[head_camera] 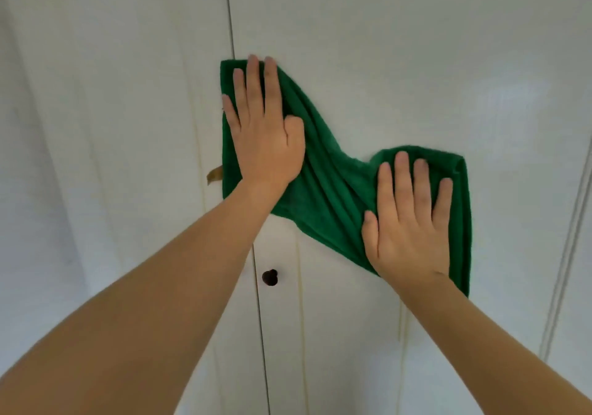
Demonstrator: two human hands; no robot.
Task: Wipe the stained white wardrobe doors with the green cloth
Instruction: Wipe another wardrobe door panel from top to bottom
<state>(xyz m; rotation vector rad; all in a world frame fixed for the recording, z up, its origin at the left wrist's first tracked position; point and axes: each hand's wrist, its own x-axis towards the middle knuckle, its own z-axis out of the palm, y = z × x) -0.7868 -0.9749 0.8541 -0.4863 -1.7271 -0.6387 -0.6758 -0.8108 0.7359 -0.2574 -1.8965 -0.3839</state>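
A green cloth (333,184) is stretched in folds across the white wardrobe doors (400,55), over the seam between the left door (128,94) and the right one. My left hand (266,132) presses its upper left end flat with straight fingers. My right hand (407,222) presses the lower right end, fingers straight and spread. A brownish stain or tape scrap (214,174) shows at the cloth's left edge on the left door.
A dark round knob (270,277) sits on the right door below the cloth, next to the seam. A vertical moulding (567,254) runs down the far right.
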